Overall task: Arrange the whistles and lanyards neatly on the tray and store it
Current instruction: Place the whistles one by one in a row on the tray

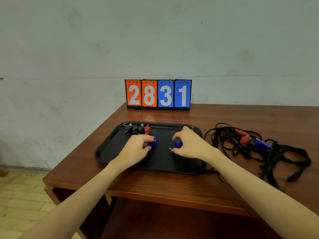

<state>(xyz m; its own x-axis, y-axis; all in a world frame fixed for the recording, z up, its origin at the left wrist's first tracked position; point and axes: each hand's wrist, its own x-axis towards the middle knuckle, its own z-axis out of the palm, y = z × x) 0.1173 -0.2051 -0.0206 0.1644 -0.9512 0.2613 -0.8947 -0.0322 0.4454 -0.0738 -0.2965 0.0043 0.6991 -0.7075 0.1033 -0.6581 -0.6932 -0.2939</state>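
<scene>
A black tray (110, 144) lies on the wooden table. Along its far left rim stand three black whistles (135, 129) and one red whistle (147, 129) in a row. My left hand (136, 146) grips a blue whistle (154, 142) over the tray's middle. My right hand (190, 144) pinches a second blue whistle (178, 144) just to the right of it. Right of the tray lies a tangle of black lanyards (259, 152) with two red whistles (243, 137) and a blue whistle (262, 144) among them.
A flip scoreboard (158, 94) reading 2831 stands at the table's back edge against the wall. The table's left edge (77, 152) drops to a tiled floor. Below the front edge is an open compartment.
</scene>
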